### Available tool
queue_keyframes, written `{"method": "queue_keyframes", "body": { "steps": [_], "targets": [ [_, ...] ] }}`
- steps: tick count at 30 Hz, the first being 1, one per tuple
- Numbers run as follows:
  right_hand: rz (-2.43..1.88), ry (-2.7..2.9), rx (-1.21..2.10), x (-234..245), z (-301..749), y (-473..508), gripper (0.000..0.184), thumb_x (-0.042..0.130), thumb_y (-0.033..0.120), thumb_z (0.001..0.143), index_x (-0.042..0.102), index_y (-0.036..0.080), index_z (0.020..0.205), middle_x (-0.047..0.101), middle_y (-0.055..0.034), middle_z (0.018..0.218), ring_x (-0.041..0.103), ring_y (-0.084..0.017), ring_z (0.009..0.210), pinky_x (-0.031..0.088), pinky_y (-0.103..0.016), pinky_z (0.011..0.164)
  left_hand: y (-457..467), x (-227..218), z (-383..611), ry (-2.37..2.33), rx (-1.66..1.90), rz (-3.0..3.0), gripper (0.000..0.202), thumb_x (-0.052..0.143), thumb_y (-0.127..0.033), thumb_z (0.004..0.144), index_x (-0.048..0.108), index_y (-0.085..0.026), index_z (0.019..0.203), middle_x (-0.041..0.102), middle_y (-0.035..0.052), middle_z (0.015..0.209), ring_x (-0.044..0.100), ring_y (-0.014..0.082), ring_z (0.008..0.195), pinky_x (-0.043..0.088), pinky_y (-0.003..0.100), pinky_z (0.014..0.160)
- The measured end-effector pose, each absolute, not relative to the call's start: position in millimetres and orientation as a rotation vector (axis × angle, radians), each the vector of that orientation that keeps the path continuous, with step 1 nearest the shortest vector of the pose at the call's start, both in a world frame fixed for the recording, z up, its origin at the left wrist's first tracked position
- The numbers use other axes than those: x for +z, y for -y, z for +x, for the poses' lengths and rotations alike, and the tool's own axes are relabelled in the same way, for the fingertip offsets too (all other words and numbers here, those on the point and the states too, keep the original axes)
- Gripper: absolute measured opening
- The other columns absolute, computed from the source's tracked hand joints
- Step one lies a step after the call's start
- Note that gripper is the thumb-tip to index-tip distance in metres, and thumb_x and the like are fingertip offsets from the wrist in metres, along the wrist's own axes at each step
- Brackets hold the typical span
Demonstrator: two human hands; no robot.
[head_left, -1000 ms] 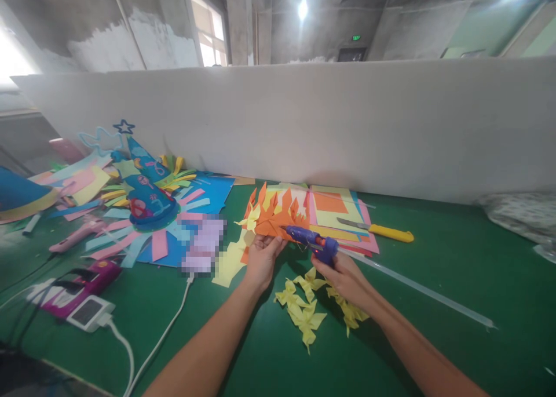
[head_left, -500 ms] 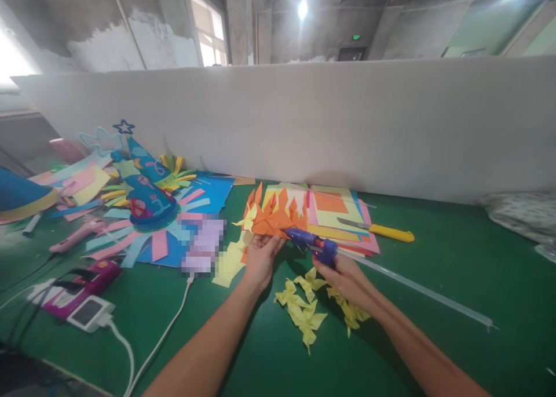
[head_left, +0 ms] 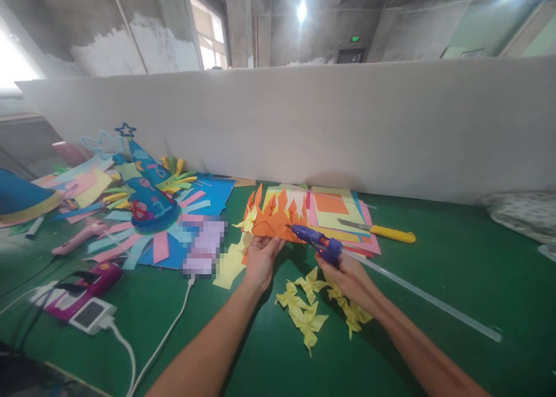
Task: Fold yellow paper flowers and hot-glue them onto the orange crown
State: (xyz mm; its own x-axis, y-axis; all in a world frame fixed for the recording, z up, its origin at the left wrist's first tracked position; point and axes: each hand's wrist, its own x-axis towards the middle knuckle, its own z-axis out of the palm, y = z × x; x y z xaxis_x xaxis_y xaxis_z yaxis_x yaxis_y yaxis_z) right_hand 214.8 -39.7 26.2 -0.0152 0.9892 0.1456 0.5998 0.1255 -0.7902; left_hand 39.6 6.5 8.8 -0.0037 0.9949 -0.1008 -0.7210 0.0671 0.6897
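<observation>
My left hand [head_left: 261, 265] is closed on the lower edge of an orange folded-paper piece [head_left: 271, 224] with upright pointed tips. A yellow paper flower [head_left: 249, 218] sits at its left end. In my right hand [head_left: 347, 275] is a blue hot glue gun [head_left: 319, 241], its nozzle at the right part of the orange paper; I cannot tell whether it touches. A long clear glue stick [head_left: 428, 291] sticks out of the gun's back end. Several yellow folded-paper flowers [head_left: 309, 321] lie on the green table [head_left: 243, 362] beneath and between my hands.
Behind the hands lie stacked coloured papers [head_left: 347, 203] and a yellow-handled knife [head_left: 393, 233]. To the left are decorated blue cone hats [head_left: 150, 200], a blurred-out phone-like object [head_left: 206, 246], a pink glue gun [head_left: 80, 237], and a power strip [head_left: 82, 292] with cables. A white board [head_left: 304, 124] stands along the back.
The glue gun has shifted slightly right and down, its nozzle moving a little along the orange paper. My left hand keeps its hold; the view has shifted very slightly.
</observation>
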Motion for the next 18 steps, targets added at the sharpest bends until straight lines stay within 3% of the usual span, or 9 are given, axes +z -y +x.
{"method": "queue_keyframes", "body": {
  "steps": [3,7,11,15,18],
  "targets": [
    [-1.578,1.632,0.680,21.7,215.8,38.1,0.030,0.052,0.043,0.072,0.063,0.018,0.085,0.066,-0.0061,0.084,0.061,-0.026,0.080,0.048,-0.035,0.073,-7.8,7.1,38.0,-0.663,1.456,0.519,0.035,0.078,-0.014,0.057,0.060,-0.017,0.087,0.065,-0.0032,0.073,0.065,0.0104,0.075,0.051,0.031,0.086],
    [-1.624,1.523,0.642,24.3,217.1,39.1,0.026,0.053,0.041,0.072,0.058,0.019,0.083,0.062,-0.0036,0.073,0.058,-0.022,0.071,0.047,-0.033,0.065,-10.6,4.8,35.3,-0.633,1.480,0.503,0.035,0.077,-0.012,0.059,0.059,-0.018,0.089,0.067,-0.0023,0.079,0.065,0.0100,0.078,0.050,0.032,0.089],
    [-1.501,1.392,0.887,32.7,217.1,41.3,0.024,0.055,0.044,0.074,0.049,0.021,0.076,0.053,0.0021,0.058,0.051,-0.014,0.055,0.044,-0.027,0.054,-12.8,2.2,33.6,-0.629,1.498,0.480,0.035,0.076,-0.011,0.059,0.059,-0.019,0.090,0.068,-0.0016,0.086,0.065,0.0111,0.081,0.048,0.035,0.093],
    [-1.341,1.173,1.077,31.1,223.0,34.5,0.032,0.059,0.049,0.072,0.043,0.022,0.078,0.049,0.0061,0.056,0.047,-0.011,0.046,0.040,-0.024,0.046,-13.7,0.9,32.9,-0.626,1.519,0.457,0.031,0.077,-0.011,0.058,0.058,-0.018,0.082,0.065,-0.0036,0.076,0.065,0.0122,0.082,0.049,0.034,0.092],
    [-1.480,1.144,0.926,25.0,237.1,25.0,0.037,0.057,0.055,0.071,0.049,0.020,0.081,0.055,0.0023,0.062,0.053,-0.013,0.050,0.045,-0.026,0.050,-13.6,2.1,32.5,-0.625,1.532,0.450,0.032,0.077,-0.010,0.058,0.057,-0.018,0.081,0.064,-0.0046,0.072,0.065,0.0118,0.081,0.050,0.034,0.090]
  ]
}}
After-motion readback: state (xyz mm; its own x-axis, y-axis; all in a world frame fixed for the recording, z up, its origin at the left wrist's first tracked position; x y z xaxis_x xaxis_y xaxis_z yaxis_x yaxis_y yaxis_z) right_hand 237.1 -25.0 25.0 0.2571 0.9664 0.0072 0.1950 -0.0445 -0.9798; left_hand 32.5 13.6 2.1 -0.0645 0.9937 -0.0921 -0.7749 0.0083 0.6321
